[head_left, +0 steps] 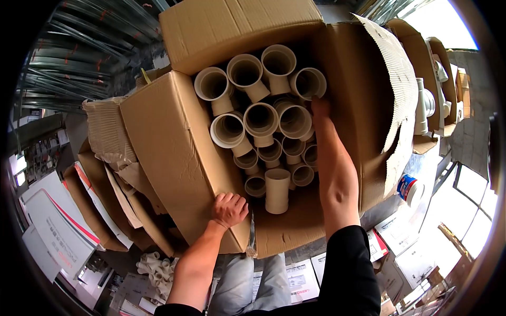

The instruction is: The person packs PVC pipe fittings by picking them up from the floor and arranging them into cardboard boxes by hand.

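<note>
An open cardboard box stands before me, holding several cream plastic pipe fittings with wide round mouths and side branches. My left hand is at the edge of the near left flap, its fingers curled over the cardboard. Deep inside the box, my right hand grips the rim of the far right pipe fitting; most of its fingers are hidden in shadow. Close by sits another pipe fitting. A pale straight-sided fitting stands on the box's near floor, apart from both hands.
Torn corrugated cardboard edges the box's right side. More open cartons stand at left, with a heap of small fittings below. Metal bars lie at the upper left. A white tub with a blue label is at right.
</note>
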{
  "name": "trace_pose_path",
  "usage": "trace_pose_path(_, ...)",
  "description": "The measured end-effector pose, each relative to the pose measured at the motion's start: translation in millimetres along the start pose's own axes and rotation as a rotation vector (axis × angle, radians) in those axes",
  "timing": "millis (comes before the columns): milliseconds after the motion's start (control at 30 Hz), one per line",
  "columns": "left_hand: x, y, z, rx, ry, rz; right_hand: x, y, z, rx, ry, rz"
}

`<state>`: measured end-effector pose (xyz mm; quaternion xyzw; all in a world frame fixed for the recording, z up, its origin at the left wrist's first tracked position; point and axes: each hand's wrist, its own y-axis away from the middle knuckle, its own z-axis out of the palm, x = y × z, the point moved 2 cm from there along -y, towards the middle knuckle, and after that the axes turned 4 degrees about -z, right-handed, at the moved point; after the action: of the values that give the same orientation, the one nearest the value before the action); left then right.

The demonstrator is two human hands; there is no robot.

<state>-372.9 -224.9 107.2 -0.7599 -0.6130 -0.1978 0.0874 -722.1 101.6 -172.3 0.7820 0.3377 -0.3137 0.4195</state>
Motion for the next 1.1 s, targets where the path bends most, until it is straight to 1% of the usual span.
trace_pose_path(33, 0, 0, 0, 0.000, -0.002, 0.001, -26, 14, -6, -0.048, 0.054, 0.077)
trace_pose_path(100, -1, 1, 0, 0.005, -0.002, 0.000, -78, 47, -17, -0.099, 0.111, 0.156)
trace_pose_path(133, -1, 1, 0, 0.011, -0.003, 0.005, -105, 67, -24, -0.048, 0.273, 0.051)
trace_pose_path(200, -1, 1, -1, 0.012, 0.002, 0.002, -115, 75, -25, -0.002, 0.432, -0.061)
trace_pose_path(267, -1, 1, -2, 0.010, 0.004, 0.000, -117, 78, -26, 0.145, 0.534, -0.253)
trace_pose_path(300, -1, 1, -2, 0.002, 0.004, -0.001, -121, 85, -27, 0.139, 0.533, -0.251)
trace_pose_path(367, -2, 1, -1, -0.008, 0.007, -0.002, -135, 99, -34, 0.053, 0.473, -0.133)
trace_pose_path(400, -3, 0, -1, -0.001, 0.002, 0.003, -124, 91, -35, 0.050, 0.477, -0.132)
trace_pose_path(467, -2, 3, 0, 0.006, 0.000, 0.007, -87, 63, -35, -0.061, 0.350, -0.014)
trace_pose_path(500, -2, 3, 1, -0.001, -0.002, 0.004, -83, 64, -37, -0.060, 0.352, -0.016)
trace_pose_path(567, -3, 1, 3, 0.001, -0.001, 0.000, -76, 71, -44, -0.216, 0.196, -0.087)
trace_pose_path(600, -2, 2, 3, -0.005, -0.001, -0.005, -72, 86, -45, -0.216, 0.199, -0.089)
trace_pose_path(667, -2, 2, 3, -0.014, 0.000, -0.007, -70, 129, -49, 0.195, 0.362, -0.442)
trace_pose_path(700, -2, 3, 2, -0.011, 0.001, -0.009, -71, 140, -58, 0.196, 0.365, -0.439)
trace_pose_path(767, -2, 2, 3, -0.009, 0.005, -0.008, -70, 160, -69, -0.332, 0.446, 0.049)
trace_pose_path(800, -3, 3, 4, 0.000, 0.002, -0.003, -67, 170, -71, -0.330, 0.449, 0.050)
trace_pose_path(867, -2, 3, 4, 0.009, -0.004, 0.006, -61, 188, -66, -0.342, 0.044, 0.113)
trace_pose_path(900, -2, 3, 4, 0.001, -0.007, 0.001, -59, 188, -62, -0.341, 0.040, 0.113)
trace_pose_path(967, -1, 4, 2, -0.013, -0.011, 0.000, -55, 185, -55, -0.255, -0.053, 0.101)
trace_pose_path(1100, -2, 2, 1, -0.001, -0.002, 0.005, -51, 172, -40, -0.248, -0.149, 0.164)
